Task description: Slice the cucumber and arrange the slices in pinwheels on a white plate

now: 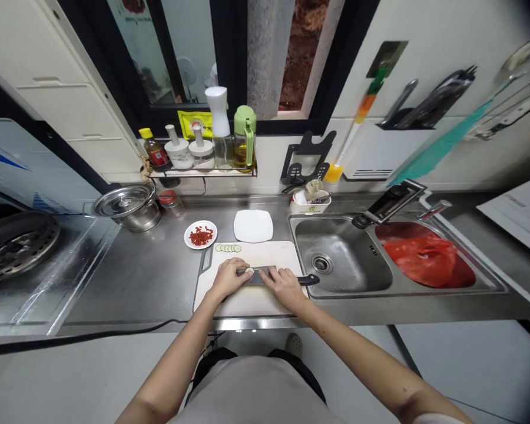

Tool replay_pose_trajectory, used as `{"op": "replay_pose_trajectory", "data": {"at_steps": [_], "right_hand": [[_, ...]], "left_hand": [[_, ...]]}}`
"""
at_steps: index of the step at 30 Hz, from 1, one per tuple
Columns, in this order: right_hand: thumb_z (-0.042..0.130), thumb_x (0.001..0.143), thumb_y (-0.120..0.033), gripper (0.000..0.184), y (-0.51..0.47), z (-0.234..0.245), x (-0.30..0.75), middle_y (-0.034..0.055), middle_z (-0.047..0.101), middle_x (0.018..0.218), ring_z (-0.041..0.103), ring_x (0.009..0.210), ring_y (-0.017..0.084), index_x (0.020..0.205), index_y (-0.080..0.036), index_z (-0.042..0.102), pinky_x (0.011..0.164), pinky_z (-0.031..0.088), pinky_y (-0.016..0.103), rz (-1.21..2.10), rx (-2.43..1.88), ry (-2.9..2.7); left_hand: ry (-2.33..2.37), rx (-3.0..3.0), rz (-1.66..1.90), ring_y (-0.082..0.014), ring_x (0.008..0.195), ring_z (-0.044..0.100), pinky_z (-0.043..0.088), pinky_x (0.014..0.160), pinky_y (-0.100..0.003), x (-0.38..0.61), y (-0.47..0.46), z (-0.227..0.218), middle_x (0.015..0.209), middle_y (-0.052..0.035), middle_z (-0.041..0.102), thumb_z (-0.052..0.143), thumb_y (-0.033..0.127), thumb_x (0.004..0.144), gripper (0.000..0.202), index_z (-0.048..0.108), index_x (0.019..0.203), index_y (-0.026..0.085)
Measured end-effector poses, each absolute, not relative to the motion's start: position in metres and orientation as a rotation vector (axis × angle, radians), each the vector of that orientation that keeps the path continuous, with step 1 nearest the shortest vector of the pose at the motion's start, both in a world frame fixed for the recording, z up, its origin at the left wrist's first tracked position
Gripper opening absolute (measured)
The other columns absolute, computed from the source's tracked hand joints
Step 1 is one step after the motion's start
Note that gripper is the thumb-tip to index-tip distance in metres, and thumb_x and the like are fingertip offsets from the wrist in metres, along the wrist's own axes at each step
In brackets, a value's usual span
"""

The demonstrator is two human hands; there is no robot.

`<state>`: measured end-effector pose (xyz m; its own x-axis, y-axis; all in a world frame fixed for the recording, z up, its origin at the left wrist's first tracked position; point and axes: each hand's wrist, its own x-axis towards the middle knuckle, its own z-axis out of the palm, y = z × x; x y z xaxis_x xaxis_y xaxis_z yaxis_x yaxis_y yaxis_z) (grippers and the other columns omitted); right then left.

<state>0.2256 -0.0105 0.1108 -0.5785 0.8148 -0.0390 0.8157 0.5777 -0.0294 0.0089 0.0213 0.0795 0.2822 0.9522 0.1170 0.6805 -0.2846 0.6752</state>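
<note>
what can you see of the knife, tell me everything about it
The knife has a broad grey blade, seemingly metal, and a black handle, perhaps plastic. It is crosswise over the pale cutting board, handle toward the sink and jutting past the board's edge. Fingers of the right hand are on the blade, not the handle; the left hand is at the blade's other end, by a pale slice. Whether the blade meets the board is unclear.

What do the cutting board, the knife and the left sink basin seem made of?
Cutting board: probably plastic, matte off-white, no wood grain showing.
Knife: likely steel blade, grey with a dull sheen; black handle, perhaps plastic.
Left sink basin: apparently stainless steel, from its grey, softly reflective walls.
</note>
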Motion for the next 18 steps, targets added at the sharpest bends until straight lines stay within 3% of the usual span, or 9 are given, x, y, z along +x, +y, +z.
{"op": "replay_pose_trajectory", "data": {"at_steps": [8,18], "right_hand": [[0.032,0.095,-0.015,0.043,-0.015,0.098,0.226,0.0125,0.055,0.121,0.052,0.089,0.020,0.133,-0.025,0.049,0.083,0.035,0.036,-0.021,1.416,2.750],[0.037,0.093,-0.015,0.043,-0.021,0.085,0.229,0.0112,0.054,0.124,0.051,0.087,0.019,0.131,-0.028,0.051,0.080,0.033,0.034,-0.013,1.502,2.679]], "left_hand": [[1.446,1.924,0.762,-0.0198,0.091,0.062,0.048,0.084,-0.033,0.015,0.020,0.072,0.095,-0.0029,0.069,0.069,0.032,0.073,0.019,0.071,0.091,0.024],[1.374,1.814,0.772,-0.0156,0.080,0.063,0.048,0.076,-0.028,0.032,0.023,0.069,0.081,-0.0004,0.070,0.057,0.018,0.078,0.015,0.070,0.084,0.021]]}}
